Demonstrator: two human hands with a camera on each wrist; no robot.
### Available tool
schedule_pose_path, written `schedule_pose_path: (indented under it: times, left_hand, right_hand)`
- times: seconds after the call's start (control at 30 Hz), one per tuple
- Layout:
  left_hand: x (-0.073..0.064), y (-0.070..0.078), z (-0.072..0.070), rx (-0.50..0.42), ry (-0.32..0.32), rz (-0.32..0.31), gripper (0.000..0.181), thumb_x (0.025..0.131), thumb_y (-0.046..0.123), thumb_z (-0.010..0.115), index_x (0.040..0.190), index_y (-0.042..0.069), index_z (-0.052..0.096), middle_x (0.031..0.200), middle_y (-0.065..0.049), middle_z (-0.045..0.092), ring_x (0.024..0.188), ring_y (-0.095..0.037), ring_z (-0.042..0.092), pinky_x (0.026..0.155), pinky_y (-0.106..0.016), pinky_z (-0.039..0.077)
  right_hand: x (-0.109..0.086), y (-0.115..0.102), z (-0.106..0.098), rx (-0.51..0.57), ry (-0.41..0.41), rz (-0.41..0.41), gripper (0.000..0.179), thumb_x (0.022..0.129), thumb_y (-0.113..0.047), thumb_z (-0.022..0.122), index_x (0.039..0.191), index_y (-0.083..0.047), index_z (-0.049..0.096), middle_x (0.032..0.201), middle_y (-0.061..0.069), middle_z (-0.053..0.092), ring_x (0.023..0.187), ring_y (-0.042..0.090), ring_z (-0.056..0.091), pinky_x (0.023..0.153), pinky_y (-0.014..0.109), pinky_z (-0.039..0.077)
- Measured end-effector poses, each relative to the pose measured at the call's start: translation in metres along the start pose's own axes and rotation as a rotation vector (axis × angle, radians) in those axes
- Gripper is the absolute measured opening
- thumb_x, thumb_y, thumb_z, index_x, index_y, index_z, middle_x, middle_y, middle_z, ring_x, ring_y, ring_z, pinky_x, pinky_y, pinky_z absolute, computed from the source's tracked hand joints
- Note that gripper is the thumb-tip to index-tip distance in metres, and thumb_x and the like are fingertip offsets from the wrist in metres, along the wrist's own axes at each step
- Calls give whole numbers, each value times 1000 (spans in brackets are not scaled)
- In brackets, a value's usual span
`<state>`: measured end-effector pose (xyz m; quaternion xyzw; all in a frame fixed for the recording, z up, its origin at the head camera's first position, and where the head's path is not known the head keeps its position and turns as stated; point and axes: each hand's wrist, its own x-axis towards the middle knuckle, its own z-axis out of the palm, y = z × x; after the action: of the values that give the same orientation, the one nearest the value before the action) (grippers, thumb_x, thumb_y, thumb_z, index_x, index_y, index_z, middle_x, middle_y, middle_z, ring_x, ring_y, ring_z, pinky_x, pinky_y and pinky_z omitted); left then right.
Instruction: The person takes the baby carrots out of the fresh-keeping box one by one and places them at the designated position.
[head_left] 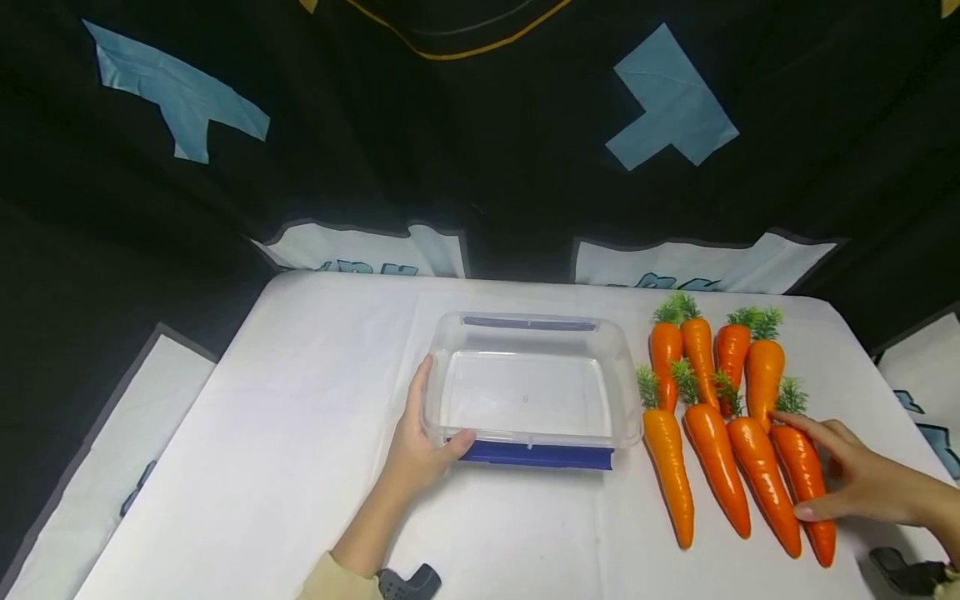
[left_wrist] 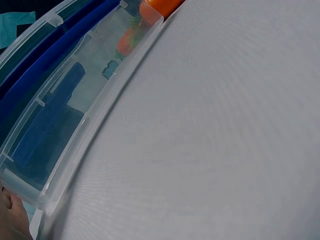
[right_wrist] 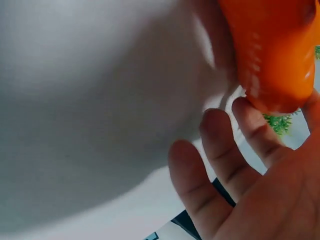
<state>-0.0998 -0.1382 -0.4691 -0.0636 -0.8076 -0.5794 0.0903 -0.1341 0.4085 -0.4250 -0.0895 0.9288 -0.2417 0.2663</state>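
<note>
A clear plastic container (head_left: 525,392) with blue clips stands in the middle of the table. My left hand (head_left: 420,442) holds its near left corner, thumb over the front rim and fingers along the left side. On the right lie several orange carrots (head_left: 663,475) with green tops, in two rows. Over the rightmost front carrot (head_left: 801,458) is my right hand (head_left: 862,475), index finger by its leafy end and thumb near its tip. In the right wrist view, the fingers (right_wrist: 220,145) are spread beside a carrot (right_wrist: 275,55), not wrapped round it.
A white cloth covers the table (head_left: 300,400). Dark fabric (head_left: 480,150) with pale blue shapes hangs behind its far edge. The carrots lie close to the container's right side, and the two rows partly overlap.
</note>
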Motion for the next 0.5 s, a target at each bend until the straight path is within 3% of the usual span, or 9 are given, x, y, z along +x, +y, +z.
schedule_pose_path:
  times: [0.17, 0.3, 0.5]
  left_hand:
    - [-2, 0, -2, 8, 0, -8, 108, 76, 41, 80, 158, 40, 9, 164, -8, 26, 148, -38, 30, 114, -71, 24]
    - [-3, 2, -5, 31, 13, -19, 109, 76, 38, 80, 158, 41, 9, 166, -6, 21, 150, -38, 25, 115, -71, 22]
    - [-4, 4, -6, 42, 11, -26, 109, 77, 36, 79, 159, 38, 7, 167, -5, 16, 152, -38, 19, 115, -71, 19]
  right_hand:
    - [1, -5, -1, -107, 96, 8, 114, 75, -40, 85, 155, -4, 12, 124, 38, 27, 103, 50, 40, 72, 57, 54]
    - [4, -13, -6, -196, 139, 49, 105, 79, -50, 79, 153, -2, 21, 120, 42, 30, 95, 55, 47, 67, 62, 55]
    - [4, -28, -12, -203, 179, 77, 103, 83, -54, 74, 153, 0, 21, 123, 42, 30, 95, 55, 48, 66, 62, 57]
